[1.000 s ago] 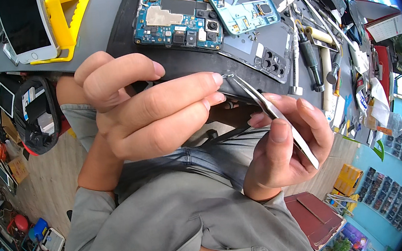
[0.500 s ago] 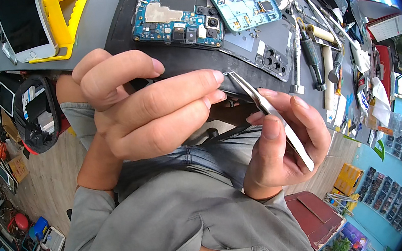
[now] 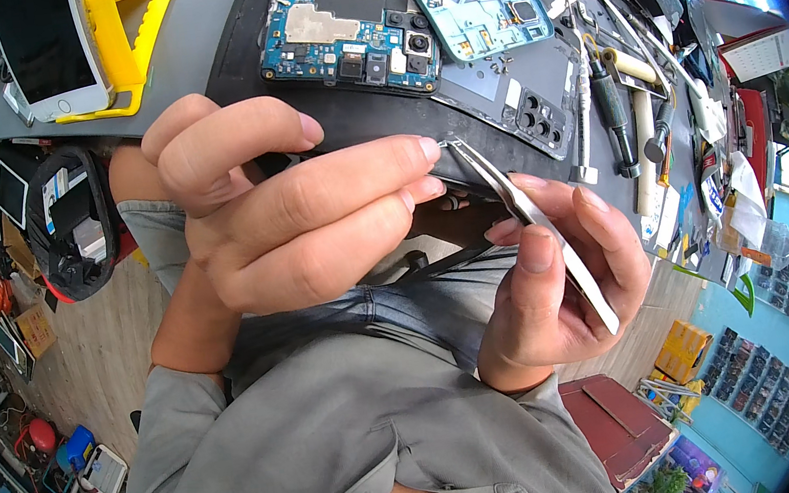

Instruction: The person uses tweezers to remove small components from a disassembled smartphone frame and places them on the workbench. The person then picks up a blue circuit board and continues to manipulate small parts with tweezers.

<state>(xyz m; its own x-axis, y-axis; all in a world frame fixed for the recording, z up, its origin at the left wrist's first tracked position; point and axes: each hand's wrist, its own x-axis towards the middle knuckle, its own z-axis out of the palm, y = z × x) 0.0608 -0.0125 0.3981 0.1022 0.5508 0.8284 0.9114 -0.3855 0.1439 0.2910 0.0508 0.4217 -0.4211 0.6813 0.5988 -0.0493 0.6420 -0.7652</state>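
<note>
My left hand (image 3: 298, 219) is closed in a pinch, thumb and fingertips pressed together at the middle of the view. A tiny shiny piece sits at its fingertips, too small to name. Steel tweezers (image 3: 527, 210) are gripped between the thumb and fingers of my right hand (image 3: 565, 275). Their tips meet the tiny piece beside my left fingertip. Beyond my hands lies an opened phone (image 3: 348, 30) with a blue circuit board and camera modules showing. A light blue phone frame (image 3: 491, 26) leans over its right side.
Right of the phone lies a dark back cover (image 3: 537, 125) with camera rings, near several small screws. Screwdrivers (image 3: 611, 111) and other tools line the bench's right side. At the far left, a white phone (image 3: 51, 52) rests on a yellow stand (image 3: 129, 52). A black bag (image 3: 72, 227) sits below.
The tweezers and my right hand have shifted very slightly to the right. My left hand has hardly moved, and the opened phone lies where it was.
</note>
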